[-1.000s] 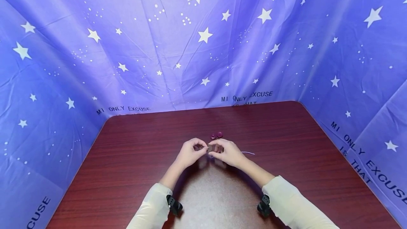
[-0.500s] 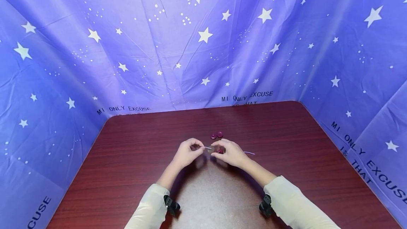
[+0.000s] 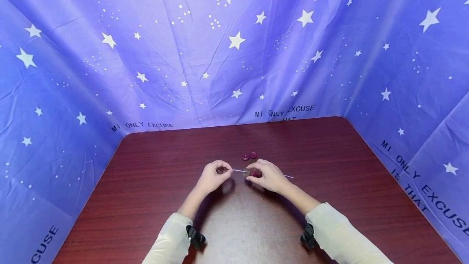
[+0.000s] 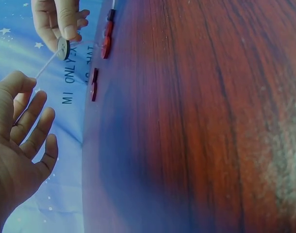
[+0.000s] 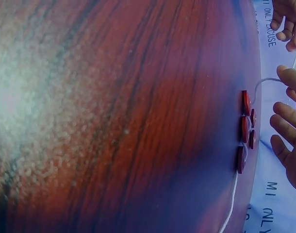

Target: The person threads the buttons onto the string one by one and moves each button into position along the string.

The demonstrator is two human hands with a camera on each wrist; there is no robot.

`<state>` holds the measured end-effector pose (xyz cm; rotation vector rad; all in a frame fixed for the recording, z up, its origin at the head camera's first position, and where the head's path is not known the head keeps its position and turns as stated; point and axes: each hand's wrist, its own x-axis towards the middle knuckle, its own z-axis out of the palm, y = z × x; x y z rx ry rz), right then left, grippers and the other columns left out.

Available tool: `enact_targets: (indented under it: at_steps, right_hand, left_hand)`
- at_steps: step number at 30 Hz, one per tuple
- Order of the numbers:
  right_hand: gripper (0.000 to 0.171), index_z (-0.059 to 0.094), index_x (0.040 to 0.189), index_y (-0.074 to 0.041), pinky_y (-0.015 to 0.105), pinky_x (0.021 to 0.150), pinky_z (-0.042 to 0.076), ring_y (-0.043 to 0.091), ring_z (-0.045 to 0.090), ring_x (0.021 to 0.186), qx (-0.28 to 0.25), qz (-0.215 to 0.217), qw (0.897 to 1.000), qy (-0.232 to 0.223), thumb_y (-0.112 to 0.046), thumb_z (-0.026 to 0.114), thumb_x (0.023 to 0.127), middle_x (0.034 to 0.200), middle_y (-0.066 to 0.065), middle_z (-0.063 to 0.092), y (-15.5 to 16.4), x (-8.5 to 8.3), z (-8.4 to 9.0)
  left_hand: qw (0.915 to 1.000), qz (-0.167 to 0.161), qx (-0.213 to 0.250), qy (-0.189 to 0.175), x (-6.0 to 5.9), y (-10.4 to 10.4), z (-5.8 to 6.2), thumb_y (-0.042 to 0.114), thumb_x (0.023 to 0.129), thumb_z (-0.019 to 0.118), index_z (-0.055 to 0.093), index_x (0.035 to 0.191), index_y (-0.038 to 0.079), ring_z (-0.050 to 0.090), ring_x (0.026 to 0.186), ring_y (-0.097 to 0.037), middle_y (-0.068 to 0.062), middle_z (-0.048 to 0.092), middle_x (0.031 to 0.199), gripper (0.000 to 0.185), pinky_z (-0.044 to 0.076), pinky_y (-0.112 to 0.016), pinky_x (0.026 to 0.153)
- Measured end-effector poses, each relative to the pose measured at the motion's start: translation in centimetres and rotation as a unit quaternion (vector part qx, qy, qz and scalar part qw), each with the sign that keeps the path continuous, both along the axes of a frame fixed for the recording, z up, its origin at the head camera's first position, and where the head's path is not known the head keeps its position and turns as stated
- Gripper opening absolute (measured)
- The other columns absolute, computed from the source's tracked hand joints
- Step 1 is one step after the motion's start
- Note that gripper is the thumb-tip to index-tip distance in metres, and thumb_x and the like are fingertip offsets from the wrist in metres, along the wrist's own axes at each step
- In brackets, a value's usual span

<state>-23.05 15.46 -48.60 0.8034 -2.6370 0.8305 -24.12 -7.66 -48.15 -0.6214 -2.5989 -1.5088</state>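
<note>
Cream sleeves cover both forearms, each with a dark wrist mount, nearest the viewer over the red-brown wooden table (image 3: 146,199). Beyond them the two hands meet above the middle of the table. The left hand (image 3: 214,176) pinches the free end of a thin white string (image 3: 238,170) between thumb and forefinger; in the left wrist view its other fingers (image 4: 34,128) lie loosely fanned and hold nothing else. The string runs taut from that pinch to a grey button (image 3: 246,172), just right of the left hand, which the right hand (image 3: 265,174) grips between thumb and fingertips; the left wrist view shows the thumb pressed on the button's face (image 4: 63,47). Past the right hand the string trails out to the right and lies on the table.

Under and just beyond the right hand, on the table, lie some dark red buttons (image 5: 246,128), seen edge-on in the right wrist view as a close cluster with the string running past them; how many there are cannot be told. Two more dark red buttons (image 3: 249,156) lie side by side just behind the hands.

Behind the table's far edge, and around its left and right sides, hangs a blue cloth backdrop (image 3: 234,52) printed with white stars and dark lettering.
</note>
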Motion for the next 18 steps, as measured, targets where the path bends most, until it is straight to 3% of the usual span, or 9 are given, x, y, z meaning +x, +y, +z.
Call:
enact_targets:
  at_steps: [18]
  right_hand:
    - [0.028, 0.07, 0.099, -0.018, 0.022, 0.065, 0.043, 0.01, 0.055, 0.072, 0.02, -0.015, 1.0, -0.007, -0.031, 0.075, 0.076, 0.08, -0.004, 0.061, 0.66, -0.31, -0.81]
  left_hand:
    - [0.9998, 0.014, 0.008, -0.012, -0.2, -0.88, -0.49, 0.014, 0.081, 0.069, 0.066, 0.08, 0.009, 0.054, 0.066, -0.006, 0.0, 0.064, 0.073, 0.006, 0.045, -0.018, 0.063]
